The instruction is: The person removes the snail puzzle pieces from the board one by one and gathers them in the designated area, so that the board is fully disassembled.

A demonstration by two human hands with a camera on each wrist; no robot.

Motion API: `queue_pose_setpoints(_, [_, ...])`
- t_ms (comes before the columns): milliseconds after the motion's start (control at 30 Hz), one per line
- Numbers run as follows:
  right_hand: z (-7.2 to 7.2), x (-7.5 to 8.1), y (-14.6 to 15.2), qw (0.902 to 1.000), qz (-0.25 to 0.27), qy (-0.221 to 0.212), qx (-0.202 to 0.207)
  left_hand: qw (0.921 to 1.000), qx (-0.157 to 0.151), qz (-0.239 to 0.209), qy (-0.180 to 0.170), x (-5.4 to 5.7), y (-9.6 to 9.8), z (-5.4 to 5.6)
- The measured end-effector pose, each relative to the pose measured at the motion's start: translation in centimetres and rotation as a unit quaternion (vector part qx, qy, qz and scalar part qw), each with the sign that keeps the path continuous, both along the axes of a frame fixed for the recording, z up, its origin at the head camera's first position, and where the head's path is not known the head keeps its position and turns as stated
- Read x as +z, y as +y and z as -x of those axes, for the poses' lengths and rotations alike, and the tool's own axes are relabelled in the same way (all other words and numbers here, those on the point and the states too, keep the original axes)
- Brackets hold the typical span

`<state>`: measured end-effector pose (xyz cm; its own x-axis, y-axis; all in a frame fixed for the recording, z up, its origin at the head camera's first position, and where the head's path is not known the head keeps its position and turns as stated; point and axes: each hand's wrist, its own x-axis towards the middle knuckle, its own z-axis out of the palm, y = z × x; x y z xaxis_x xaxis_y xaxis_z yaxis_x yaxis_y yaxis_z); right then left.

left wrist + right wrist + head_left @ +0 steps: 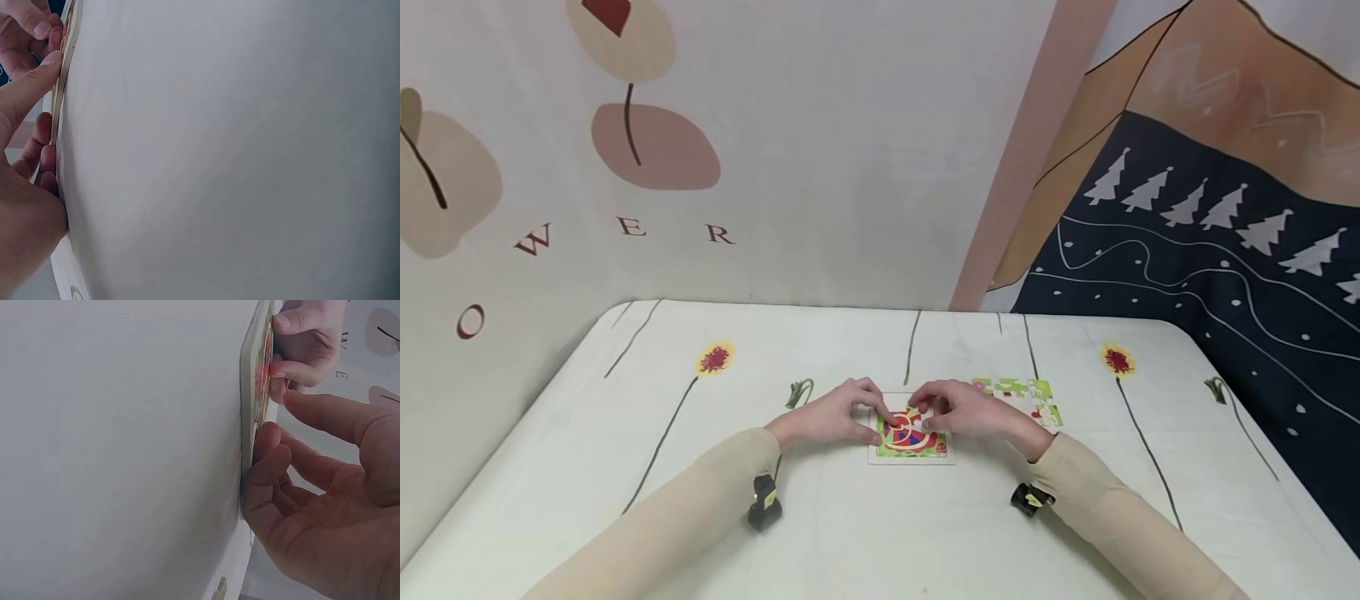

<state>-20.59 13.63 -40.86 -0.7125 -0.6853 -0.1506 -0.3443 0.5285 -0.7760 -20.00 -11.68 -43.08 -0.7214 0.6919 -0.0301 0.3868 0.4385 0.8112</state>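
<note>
A small jigsaw puzzle (912, 448) with a red, purple and green picture lies in a pale, thin frame on the table. My left hand (835, 414) is over its left side, thumb near the lower left corner and index fingertip on the picture. From the right, my right hand (970, 408) reaches over the upper right part. In the right wrist view, that hand's thumb (325, 415) stands apart from its fingers, whose tips touch the puzzle board (248, 394). No piece shows between thumb and fingers. The left thumb (44, 75) lies against the board's edge in the left wrist view.
Several loose green puzzle pieces (1043, 392) lie behind and right of my right hand. A white cloth printed with flowers (715, 358) covers the table. Printed hangings (850, 167) rise at the back and the right.
</note>
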Motion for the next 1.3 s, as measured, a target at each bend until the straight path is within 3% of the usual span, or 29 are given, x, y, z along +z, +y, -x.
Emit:
queue_pose_setpoints(533, [0.0,0.1,-0.5,0.9980,0.061,-0.007,-0.016,0.9999,0.001,-0.001,0.010,0.0,0.0,0.0])
queue_pose_setpoints(833, [-0.5,0.3,-0.7,0.9975,0.058,-0.025,-0.032,1.0000,0.003,0.002,0.006,0.1,0.1,-0.1])
queue_pose_setpoints(1133, [-0.7,0.3,-0.2,0.9924,0.093,-0.063,-0.052,1.0000,-0.002,-0.007,0.005,-0.1,0.1,0.0])
queue_pose_setpoints(1300, [-0.6,0.2,0.4,0.9928,0.091,-0.055,-0.055,0.9999,-0.003,-0.013,0.004,-0.2,0.1,0.0])
